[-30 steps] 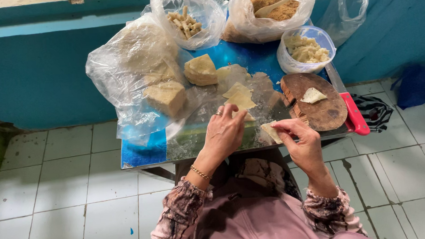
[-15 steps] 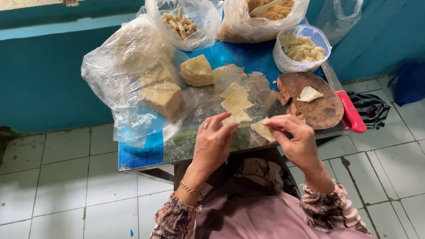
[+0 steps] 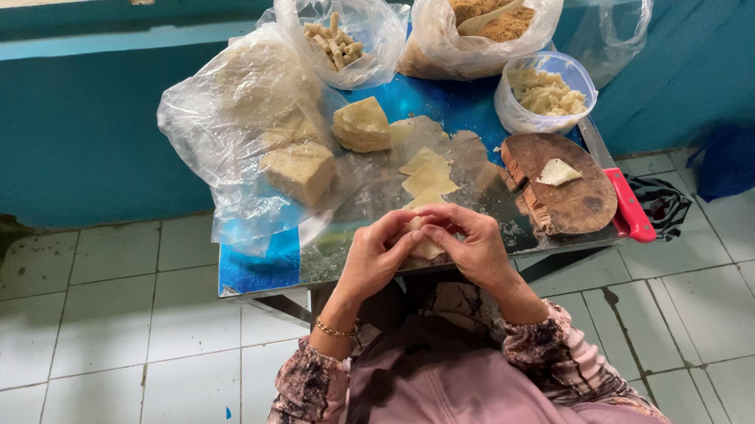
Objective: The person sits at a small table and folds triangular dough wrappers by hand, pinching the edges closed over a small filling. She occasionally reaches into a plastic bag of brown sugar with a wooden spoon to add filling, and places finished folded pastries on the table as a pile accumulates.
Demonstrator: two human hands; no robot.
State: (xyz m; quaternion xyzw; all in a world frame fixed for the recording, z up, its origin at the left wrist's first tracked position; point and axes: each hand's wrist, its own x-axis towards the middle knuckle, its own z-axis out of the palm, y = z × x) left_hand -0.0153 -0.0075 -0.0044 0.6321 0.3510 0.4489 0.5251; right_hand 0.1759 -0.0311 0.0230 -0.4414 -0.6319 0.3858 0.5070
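Dough wrapper (image 3: 423,246) sits pinched between both hands, left hand (image 3: 372,260) and right hand (image 3: 476,250) pressed together around it just over the near edge of the worktop (image 3: 259,267). Bags and a round wooden board (image 3: 568,193) crowd the surface; bare floor tiles (image 3: 122,324) lie open to the left. Fingers hide most of the wrapper.

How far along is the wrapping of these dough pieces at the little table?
Done: a clear bag at the back holds finished-looking rolled sticks. In hand: the left hand and right hand together pinch one pale wrapper at the table's near edge. Left: a few flat wrappers lie loose on the table, stacked blocks sit in the big bag, and the filling bag looks well stocked.
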